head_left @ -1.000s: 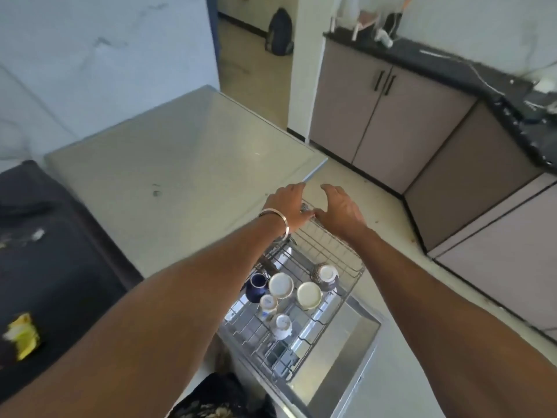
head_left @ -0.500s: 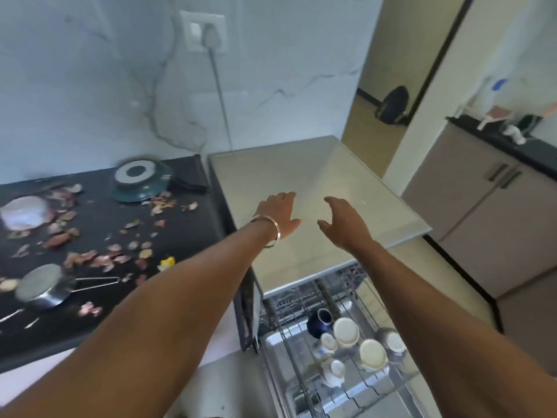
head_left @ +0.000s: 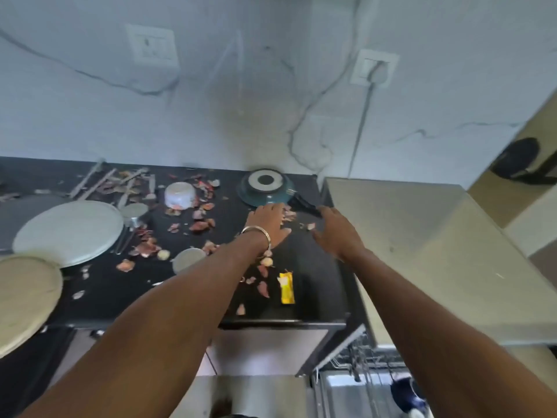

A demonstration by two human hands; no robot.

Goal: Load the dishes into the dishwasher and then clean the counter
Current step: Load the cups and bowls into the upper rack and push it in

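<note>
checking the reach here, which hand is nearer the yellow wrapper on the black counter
Left. The left hand hovers just beyond the yellow wrapper, slightly to its left. The right hand is also beyond it but further off to its right.

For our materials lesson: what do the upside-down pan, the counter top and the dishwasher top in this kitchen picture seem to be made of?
Upside-down pan: probably coated metal, teal enamel-like sides around a pale grey disc base.
Counter top: dark, smooth, slightly glossy, perhaps polished stone or laminate; the picture cannot settle it.
Dishwasher top: dull grey sheen, likely brushed steel.
</note>
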